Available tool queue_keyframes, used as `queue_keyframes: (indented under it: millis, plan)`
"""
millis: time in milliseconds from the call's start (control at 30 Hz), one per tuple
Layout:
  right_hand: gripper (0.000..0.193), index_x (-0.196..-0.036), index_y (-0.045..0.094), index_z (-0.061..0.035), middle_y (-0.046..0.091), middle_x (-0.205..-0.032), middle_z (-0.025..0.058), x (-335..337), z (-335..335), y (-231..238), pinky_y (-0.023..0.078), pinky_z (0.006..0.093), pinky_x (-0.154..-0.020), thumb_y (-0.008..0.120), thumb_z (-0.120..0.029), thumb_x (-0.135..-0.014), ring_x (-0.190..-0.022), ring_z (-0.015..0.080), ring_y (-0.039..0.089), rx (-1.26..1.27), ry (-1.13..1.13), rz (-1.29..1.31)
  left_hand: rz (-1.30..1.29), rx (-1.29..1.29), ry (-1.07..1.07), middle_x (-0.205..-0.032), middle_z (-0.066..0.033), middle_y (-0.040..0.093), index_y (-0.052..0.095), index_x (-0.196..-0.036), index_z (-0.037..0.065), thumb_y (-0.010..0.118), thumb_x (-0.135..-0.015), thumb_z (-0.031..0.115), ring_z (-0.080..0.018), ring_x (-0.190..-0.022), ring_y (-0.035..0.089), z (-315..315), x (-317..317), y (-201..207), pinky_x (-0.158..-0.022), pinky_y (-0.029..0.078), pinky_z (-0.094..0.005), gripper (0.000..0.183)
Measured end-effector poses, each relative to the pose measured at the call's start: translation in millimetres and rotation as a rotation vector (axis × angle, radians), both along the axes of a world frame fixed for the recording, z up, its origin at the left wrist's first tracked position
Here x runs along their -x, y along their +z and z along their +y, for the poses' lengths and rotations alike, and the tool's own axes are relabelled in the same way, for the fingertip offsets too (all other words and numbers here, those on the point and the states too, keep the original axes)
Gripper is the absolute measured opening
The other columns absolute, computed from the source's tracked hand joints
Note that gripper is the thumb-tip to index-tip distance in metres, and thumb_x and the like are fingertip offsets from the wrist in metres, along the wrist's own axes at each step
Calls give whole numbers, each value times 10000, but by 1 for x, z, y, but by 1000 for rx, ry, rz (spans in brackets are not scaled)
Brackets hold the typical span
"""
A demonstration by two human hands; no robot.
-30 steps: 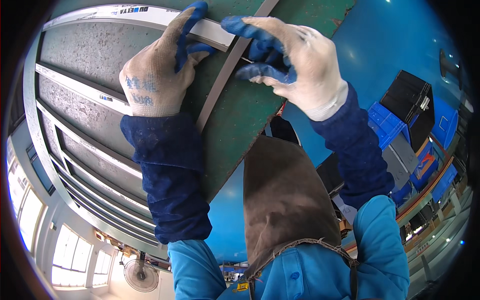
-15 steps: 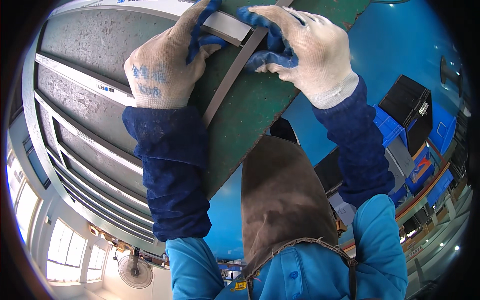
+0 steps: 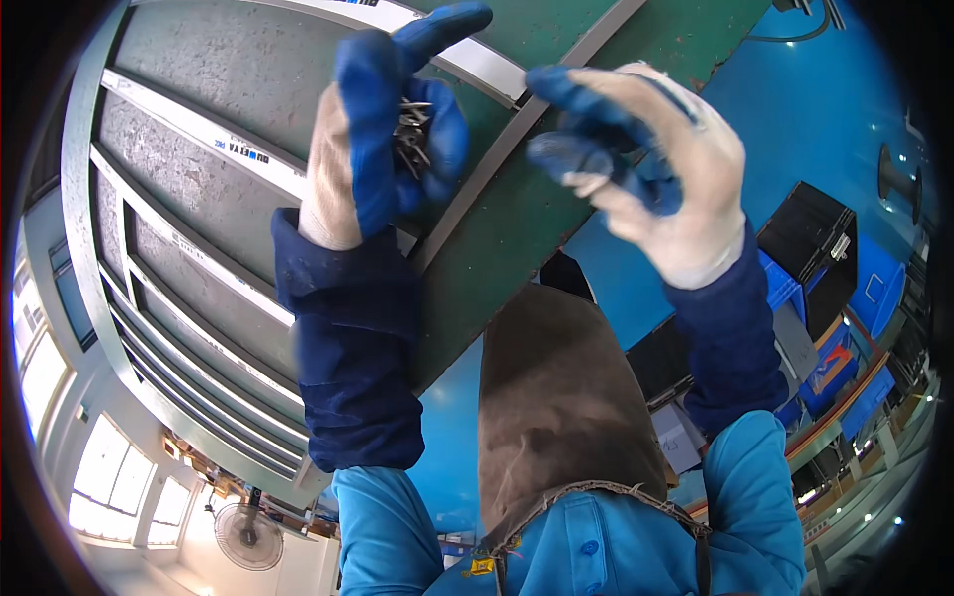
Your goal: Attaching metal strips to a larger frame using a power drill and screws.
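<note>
My left hand (image 3: 388, 139), in a white glove with blue coating, is turned so that its palm shows. Its curled fingers hold a bunch of small metal fasteners (image 3: 412, 137), like rivets or screws, while one finger points outward. My right hand (image 3: 651, 164), gloved alike and slightly blurred, hangs over a grey metal strip (image 3: 497, 149) with its fingers bent and apart. Nothing shows between them. Close to both hands, the end of a white-faced metal bar (image 3: 487, 68) meets that strip at a corner of a large metal frame (image 3: 184, 111).
Under the frame lies a green worktable (image 3: 532, 189) with a worn edge. Black crates (image 3: 810, 233) and blue bins (image 3: 879, 283) stand at the right. A fan (image 3: 248, 536) is at the lower left. My brown apron (image 3: 566, 397) hangs below the table edge.
My left hand has left the bar and rolled over, bringing the fasteners in its palm into sight. My right hand has drawn back from the corner, down and to the right.
</note>
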State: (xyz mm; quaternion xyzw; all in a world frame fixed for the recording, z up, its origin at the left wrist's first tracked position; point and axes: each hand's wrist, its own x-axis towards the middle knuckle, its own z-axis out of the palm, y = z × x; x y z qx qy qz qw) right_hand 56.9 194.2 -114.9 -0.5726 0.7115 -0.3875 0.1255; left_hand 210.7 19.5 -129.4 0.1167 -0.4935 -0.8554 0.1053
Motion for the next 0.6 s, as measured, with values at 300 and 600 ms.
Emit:
queue_keyframes:
  millis: [300, 600]
  plan:
    - [523, -1064, 680, -192, 630, -1070, 45, -71, -42, 16, 524, 344, -783, 802, -109, -563, -878, 226, 621, -132, -52, 456, -137, 498, 385, -1024, -177, 634, 403, -1392, -4, 491, -968, 387, -244, -759, 669, 29, -39, -7, -600, 549, -277, 584]
    - [525, -1075, 695, -183, 640, -1035, 50, -79, -53, 19, 525, 354, -791, 774, -69, -569, -851, 225, 615, 207, 118, 431, -297, 63, 360, -726, -96, 637, 601, -1092, -44, 642, -905, 375, -180, -623, 647, 17, -95, 13, -537, 504, -222, 461]
